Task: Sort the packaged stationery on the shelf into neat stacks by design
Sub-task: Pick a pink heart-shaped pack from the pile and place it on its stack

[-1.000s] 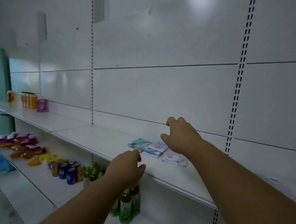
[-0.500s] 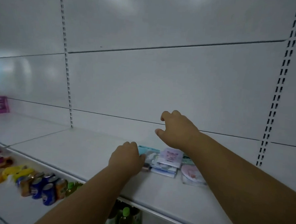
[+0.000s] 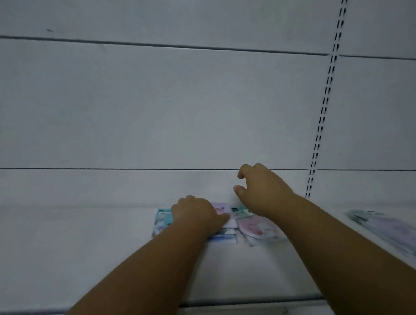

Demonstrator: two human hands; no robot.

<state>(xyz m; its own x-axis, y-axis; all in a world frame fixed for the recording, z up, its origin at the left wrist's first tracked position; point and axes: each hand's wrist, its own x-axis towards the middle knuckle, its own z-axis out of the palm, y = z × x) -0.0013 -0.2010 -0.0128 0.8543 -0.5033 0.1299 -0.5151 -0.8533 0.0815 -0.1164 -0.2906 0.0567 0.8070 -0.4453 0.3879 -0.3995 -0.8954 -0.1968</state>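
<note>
Pastel packets of stationery (image 3: 225, 227) lie in a loose cluster on the white shelf (image 3: 77, 242), close to its back panel (image 3: 156, 106) and well in from the front edge. Within the cluster, a teal-edged packet (image 3: 163, 218) sticks out at the left side, a lilac one (image 3: 220, 207) shows at the back, a pink round-patterned packet (image 3: 258, 228) lies at the right side, and blue-and-white edges (image 3: 223, 238) peek from the near side; the printing is too blurred to read. Over the middle of the cluster rests the left hand (image 3: 198, 215), palm down, fingers curled onto the packets and pressing on them, though whether it actually grips one cannot be told. Just right of the cluster and raised above it hangs the right hand (image 3: 263, 189), wrist bent, thumb and forefinger spread apart in an open pinch with nothing between them, in front of the back panel's lower seam. Both forearms reach in from the near side, the left straight, the right angled from the lower right corner. Farther right of the cluster, well apart, lies another blurred batch of packets (image 3: 388, 230). Beyond the right hand a slotted upright (image 3: 325, 103) runs up the back panel.
</note>
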